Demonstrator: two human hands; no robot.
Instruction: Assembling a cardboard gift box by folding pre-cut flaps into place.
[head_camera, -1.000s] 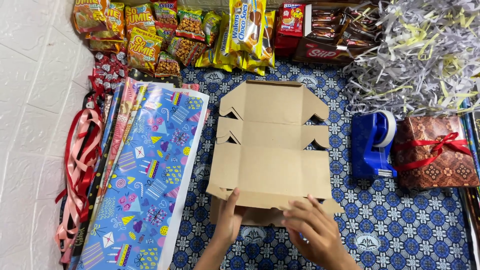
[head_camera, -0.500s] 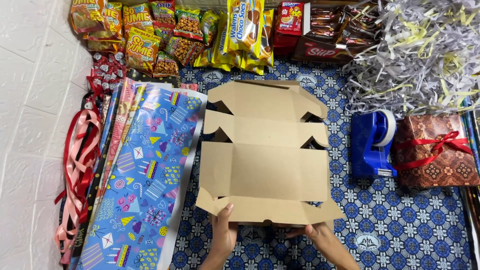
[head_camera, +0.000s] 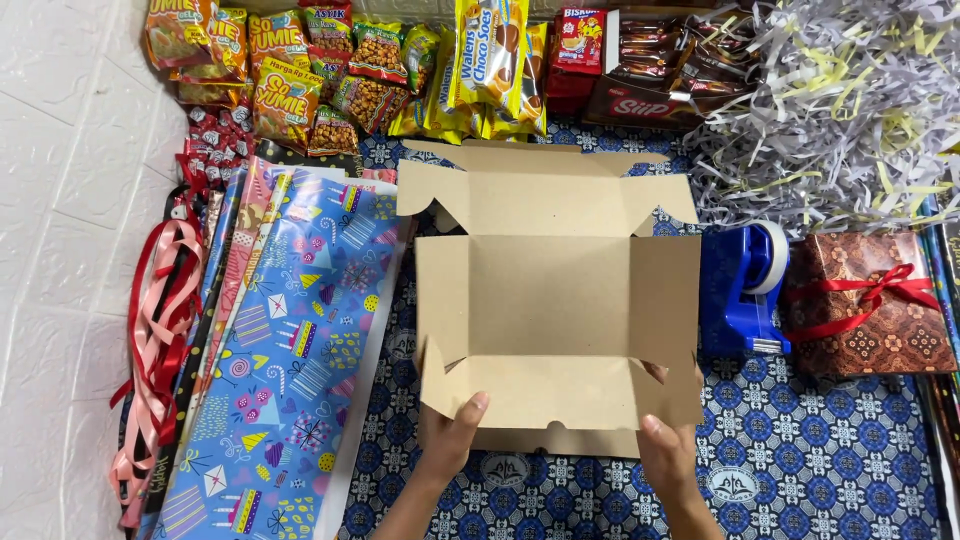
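A brown cardboard box (head_camera: 550, 290), half folded with its flaps standing up and its lid flap lying back, sits on the blue patterned cloth (head_camera: 800, 460). My left hand (head_camera: 447, 438) grips the near wall of the box at its left corner, thumb on the outer face. My right hand (head_camera: 668, 450) holds the same near wall at its right corner, fingers tucked behind the flap. Inside, the box holds nothing.
Sheets of colourful wrapping paper (head_camera: 280, 360) lie to the left, with red and pink ribbons (head_camera: 155, 330) beside them. Snack packets (head_camera: 330, 70) line the back. Shredded paper (head_camera: 840, 110) is piled at back right. A blue tape dispenser (head_camera: 740, 290) and a wrapped gift (head_camera: 865, 300) stand right.
The box has gone from a flat cut-out to a raised shape. Both hands moved to the near wall and folded it upward; the side walls now stand up.
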